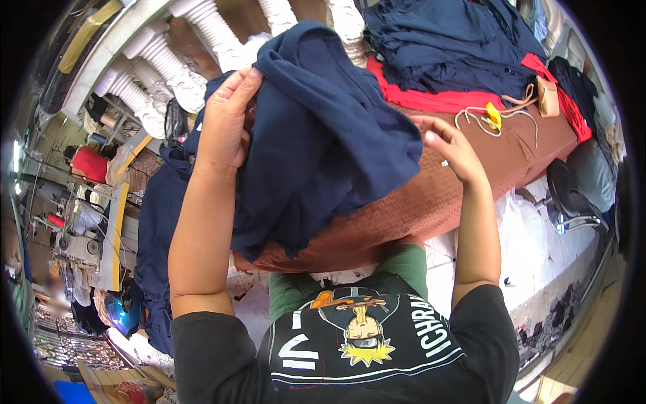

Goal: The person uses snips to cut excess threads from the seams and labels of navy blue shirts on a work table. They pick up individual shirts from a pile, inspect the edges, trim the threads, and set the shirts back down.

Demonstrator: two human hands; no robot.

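Observation:
A dark navy garment (323,141) hangs bunched and folded in front of me, above a brown-covered table. My left hand (232,111) grips its upper left part, thumb on the near side and the fingers mostly hidden by cloth. At the garment's right edge is my right hand (449,145), its fingers bent against the cloth and the thumb close to the rim. The lower folds hang over the table's near edge.
The brown cover (471,168) spreads right, bearing a cord with a yellow piece (493,116). Behind lies a navy cloth pile (451,47) on red fabric (431,99). More navy cloth (158,236) hangs at left, near sewing machines (84,249). A black chair (572,195) stands right.

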